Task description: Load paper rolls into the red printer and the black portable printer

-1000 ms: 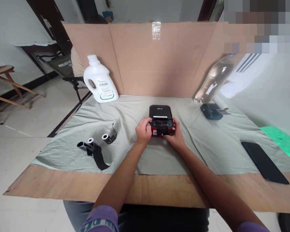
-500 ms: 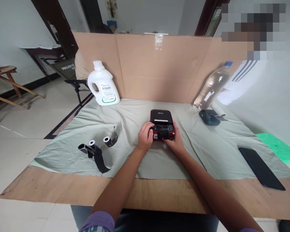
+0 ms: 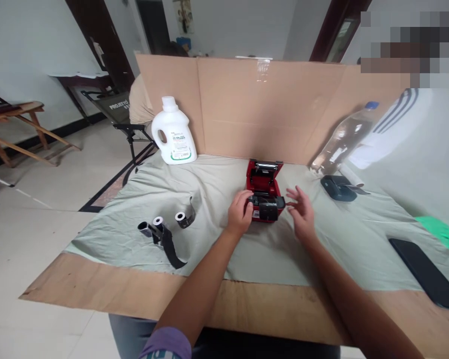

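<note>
A small red and black label printer [image 3: 265, 185] stands on the cloth with its lid raised, showing the red inside. A strip of black label paper [image 3: 268, 208] hangs over its front. At the printer's left front corner, my left hand [image 3: 241, 213] grips the casing with bent fingers. My right hand [image 3: 300, 212] is just off the printer's right side, fingers apart and holding nothing. Left of the printer lie loose rolls of black label paper: one roll [image 3: 180, 218] with a short curled tail and another [image 3: 159, 223] with a long tail, beside a dark tube-like roll [image 3: 144, 228].
A white detergent bottle [image 3: 176, 134] and a clear water bottle [image 3: 342, 139] stand against the cardboard screen [image 3: 269, 109]. On the right are a dark device [image 3: 336, 188] and a black phone [image 3: 426, 271]. A person in a striped white sleeve [image 3: 396, 119] is behind the screen.
The printer's lid has gone from shut to raised. My right hand has let go of the printer and moved right; my left hand stays on it. The view has shifted slightly left.
</note>
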Demonstrator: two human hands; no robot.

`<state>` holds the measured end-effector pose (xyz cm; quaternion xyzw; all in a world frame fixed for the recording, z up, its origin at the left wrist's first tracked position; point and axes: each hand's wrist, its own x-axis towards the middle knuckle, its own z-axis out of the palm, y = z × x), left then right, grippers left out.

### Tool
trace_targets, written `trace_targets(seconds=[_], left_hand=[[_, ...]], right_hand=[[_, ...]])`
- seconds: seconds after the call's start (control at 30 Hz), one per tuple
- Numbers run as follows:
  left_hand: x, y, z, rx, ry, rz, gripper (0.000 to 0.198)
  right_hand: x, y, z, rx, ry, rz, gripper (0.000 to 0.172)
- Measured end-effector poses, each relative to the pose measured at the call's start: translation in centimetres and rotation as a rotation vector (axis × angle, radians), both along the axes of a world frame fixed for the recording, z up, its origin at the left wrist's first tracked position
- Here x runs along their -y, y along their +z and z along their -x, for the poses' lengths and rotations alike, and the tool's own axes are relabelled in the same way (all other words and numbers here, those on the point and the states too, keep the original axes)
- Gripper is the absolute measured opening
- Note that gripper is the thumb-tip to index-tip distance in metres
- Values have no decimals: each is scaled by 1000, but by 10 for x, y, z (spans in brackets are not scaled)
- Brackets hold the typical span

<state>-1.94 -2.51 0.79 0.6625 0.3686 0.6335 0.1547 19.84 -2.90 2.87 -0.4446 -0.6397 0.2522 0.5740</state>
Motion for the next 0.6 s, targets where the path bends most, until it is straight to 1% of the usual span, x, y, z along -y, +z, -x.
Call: trace_targets(seconds=[0.07, 0.1, 0.17, 0.27, 0.37, 0.43, 0.5, 0.53, 0.6], left_hand=[[0, 0, 0, 10, -2, -6, 31], [0, 1, 0, 13, -4, -8, 31], [0, 1, 0, 16, -5, -9, 31], [0, 1, 0, 16, -6, -2, 30], [1, 2, 0, 21, -18, 11, 30], [1, 2, 0, 24, -23, 26, 30], [2, 4, 1, 22, -22, 45, 30], [2, 4, 1, 20, -21, 51, 30], [2, 5, 1, 17, -16, 54, 29]], right_hand=[[-12, 20, -4, 56, -58, -9, 39], [-21, 30, -4, 127, -46, 23, 31], [-45, 48, 2, 336, 30, 99, 26], [-84, 66, 23, 727, 181, 148, 27], [-116, 75, 50, 1079, 352, 257, 22], [-129, 76, 64, 1221, 410, 359, 18], [-136, 75, 72, 1273, 403, 414, 16], [-138, 75, 73, 1259, 395, 421, 16], [-139, 74, 69, 1160, 386, 392, 16]])
